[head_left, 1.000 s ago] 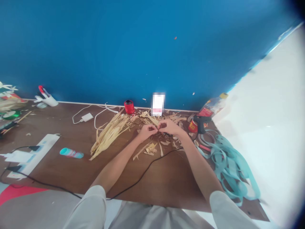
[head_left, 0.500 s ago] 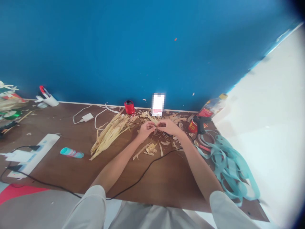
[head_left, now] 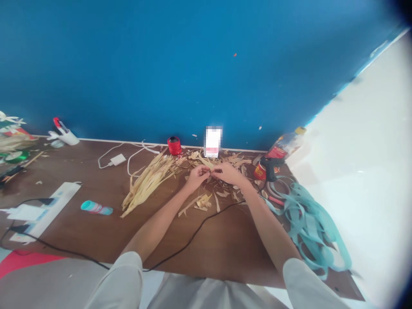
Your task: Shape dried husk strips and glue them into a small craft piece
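My left hand (head_left: 196, 177) and my right hand (head_left: 229, 173) meet over scattered strips of dried husk (head_left: 222, 194) near the wall. Both are closed, fingertips pinched together around something small that I cannot make out. Left of them lies a bundle of long dried husks (head_left: 148, 180), pale yellow and loosely fanned. A crumpled yellowish husk scrap (head_left: 203, 201) rests on the table below my hands. Behind them, a bright blurred-out upright panel (head_left: 213, 141) leans at the wall.
Left are a power strip (head_left: 48, 212), a turquoise tube (head_left: 96, 208), a white charger (head_left: 117, 160) and a red container (head_left: 174, 146). Right are a black glue gun (head_left: 272, 167), a red can (head_left: 260, 171) and tangled teal ribbon (head_left: 312, 227). A black cable (head_left: 193, 237) crosses the table.
Both hands stay together in nearly the same place, with only slight shifts of the fingers. The view has moved very slightly.
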Motion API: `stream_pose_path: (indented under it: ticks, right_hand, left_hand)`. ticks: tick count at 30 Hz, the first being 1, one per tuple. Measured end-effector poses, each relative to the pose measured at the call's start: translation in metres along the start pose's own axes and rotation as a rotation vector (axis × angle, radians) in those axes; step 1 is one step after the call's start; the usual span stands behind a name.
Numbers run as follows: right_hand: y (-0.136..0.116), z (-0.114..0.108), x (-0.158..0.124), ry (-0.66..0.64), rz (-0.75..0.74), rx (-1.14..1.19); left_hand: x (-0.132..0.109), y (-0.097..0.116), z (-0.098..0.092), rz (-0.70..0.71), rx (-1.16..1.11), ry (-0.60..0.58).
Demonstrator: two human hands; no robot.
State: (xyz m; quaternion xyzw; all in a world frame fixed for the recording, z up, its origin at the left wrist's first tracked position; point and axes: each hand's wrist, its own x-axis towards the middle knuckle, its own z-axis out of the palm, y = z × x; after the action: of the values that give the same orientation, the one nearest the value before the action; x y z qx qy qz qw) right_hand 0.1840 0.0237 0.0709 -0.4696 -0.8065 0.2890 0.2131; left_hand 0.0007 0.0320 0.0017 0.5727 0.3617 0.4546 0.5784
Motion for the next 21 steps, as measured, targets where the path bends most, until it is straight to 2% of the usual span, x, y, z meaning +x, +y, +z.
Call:
stream_pose_path:
  ticks: [5, 9, 15, 21]
  right_hand:
    - [0.0038, -0.0018, -0.0005, 0.001, 0.0, 0.005]
    - [0.0032, -0.0023, -0.0007, 0.019, 0.011, 0.016]
    - [-0.0017, -0.0007, 0.0005, 0.091, -0.005, 0.082]
    - [0.0016, 0.0008, 0.0009, 0.066, 0.029, 0.231]
  left_hand:
    - [-0.0034, 0.0005, 0.0024, 0.082, 0.103, -0.046]
    - [-0.0048, 0.0026, 0.0025, 0.069, 0.109, -0.063]
    - [-0.0034, 0.0032, 0.0003, 0.077, 0.121, -0.006]
    - [-0.0043, 0.0049, -0.0002, 0.107, 0.16, 0.016]
